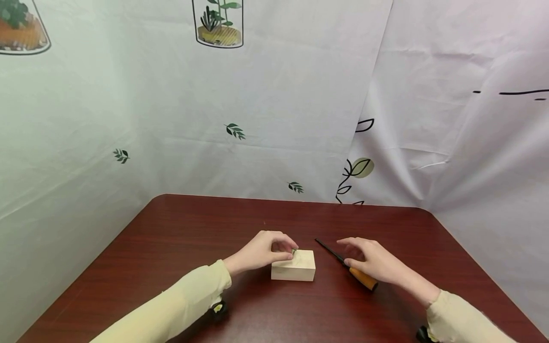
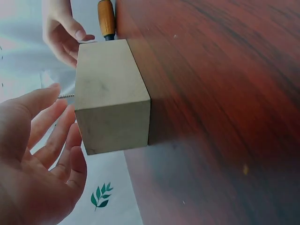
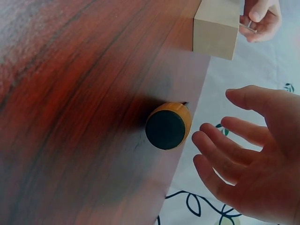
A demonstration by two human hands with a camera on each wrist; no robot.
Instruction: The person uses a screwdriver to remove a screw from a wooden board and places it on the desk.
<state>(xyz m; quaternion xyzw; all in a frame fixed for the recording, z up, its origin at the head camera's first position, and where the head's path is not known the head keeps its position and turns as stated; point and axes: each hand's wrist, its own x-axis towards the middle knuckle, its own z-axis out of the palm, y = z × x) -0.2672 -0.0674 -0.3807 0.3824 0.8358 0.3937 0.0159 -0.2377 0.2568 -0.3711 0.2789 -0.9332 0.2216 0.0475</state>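
A pale wooden block (image 1: pixel 293 273) lies on the table. At its top stands a threaded screw (image 2: pixel 68 96), with its upper end between the thumb and fingers of my left hand (image 1: pixel 267 250). The other fingers of that hand curve beside the block's top in the left wrist view. To the right lies a screwdriver with an orange wooden handle (image 1: pixel 361 277), a black end cap (image 3: pixel 165 130) and a long dark shaft (image 1: pixel 329 249). Over that handle hovers my right hand (image 1: pixel 372 259), its fingers loosely spread and holding nothing.
The dark red wood-grain table (image 1: pixel 193 228) reaches back to a white cloth backdrop (image 1: pixel 279 95) printed with leaves and plant jars. Cloth also hangs along the left and right sides. Black wrist straps (image 1: pixel 218 307) show under the sleeves.
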